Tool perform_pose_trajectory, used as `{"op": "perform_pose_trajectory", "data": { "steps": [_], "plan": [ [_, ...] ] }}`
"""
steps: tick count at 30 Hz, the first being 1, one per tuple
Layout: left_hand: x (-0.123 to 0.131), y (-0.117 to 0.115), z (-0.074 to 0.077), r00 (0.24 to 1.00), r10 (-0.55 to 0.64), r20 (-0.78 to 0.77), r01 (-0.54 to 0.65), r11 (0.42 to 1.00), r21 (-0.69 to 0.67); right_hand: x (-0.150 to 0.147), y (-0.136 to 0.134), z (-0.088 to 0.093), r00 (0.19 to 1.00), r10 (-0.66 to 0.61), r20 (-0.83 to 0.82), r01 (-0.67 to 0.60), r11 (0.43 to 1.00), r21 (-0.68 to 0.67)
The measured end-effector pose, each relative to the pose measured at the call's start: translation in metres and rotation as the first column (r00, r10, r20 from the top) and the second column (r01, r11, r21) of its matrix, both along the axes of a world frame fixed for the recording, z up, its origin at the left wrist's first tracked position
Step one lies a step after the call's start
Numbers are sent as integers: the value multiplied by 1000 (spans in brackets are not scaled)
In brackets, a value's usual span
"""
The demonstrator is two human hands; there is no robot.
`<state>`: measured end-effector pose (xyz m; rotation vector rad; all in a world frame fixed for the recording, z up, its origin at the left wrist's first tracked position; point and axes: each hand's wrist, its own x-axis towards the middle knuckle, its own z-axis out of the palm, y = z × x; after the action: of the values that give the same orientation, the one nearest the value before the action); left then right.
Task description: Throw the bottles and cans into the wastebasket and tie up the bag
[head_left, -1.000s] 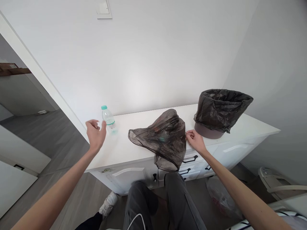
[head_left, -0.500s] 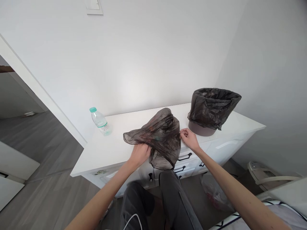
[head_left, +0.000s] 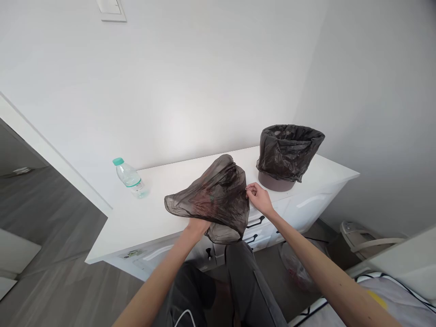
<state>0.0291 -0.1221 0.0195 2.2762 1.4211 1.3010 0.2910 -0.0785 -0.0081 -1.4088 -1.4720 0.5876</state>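
Observation:
A thin, see-through dark plastic bag (head_left: 213, 197) lies bunched on the white cabinet top (head_left: 153, 215) and hangs over its front edge. My right hand (head_left: 258, 198) pinches the bag's right edge with closed fingers. My left hand (head_left: 195, 225) has gone up inside the bag from below, so only the wrist and heel show and the fingers are hidden behind the plastic. A small clear water bottle (head_left: 128, 175) with a teal cap stands to the left, apart from both hands.
A round bin (head_left: 285, 159) lined with a dark bag stands at the right end of the cabinet. Drawers with black handles (head_left: 255, 222) face my knees. A white appliance (head_left: 364, 236) and another bag (head_left: 296, 268) sit on the floor at right.
My left hand left the spot beside the bottle, swung right and slid under and into the bag. My right hand kept its pinch on the bag's edge. The view shifted right.

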Motion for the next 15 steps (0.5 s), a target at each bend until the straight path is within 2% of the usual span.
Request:
{"op": "perform_pose_trajectory", "data": {
  "steps": [3, 7, 9, 12, 15],
  "plan": [
    [-24, -19, 0, 998, 48, -31, -48, 999, -6, -4, -5, 7, 1000, -6, -3, 6, 1000, -8],
    [-78, -63, -5, 953, 282, 112, -280, 959, -33, -4, -5, 5, 1000, -8, 18, 9, 999, -38],
    [-109, -85, -2, 915, 366, 171, -368, 930, -19, -3, -4, 2, 999, -10, 35, 12, 999, -43],
    [-155, -107, 19, 883, 434, 180, -451, 890, 65, -3, -4, -3, 999, -5, 54, 7, 1000, -31],
    [-188, -110, 59, 826, 532, 186, -561, 808, 181, -5, -5, -5, 997, -32, 69, 34, 999, -24]
  ]
}}
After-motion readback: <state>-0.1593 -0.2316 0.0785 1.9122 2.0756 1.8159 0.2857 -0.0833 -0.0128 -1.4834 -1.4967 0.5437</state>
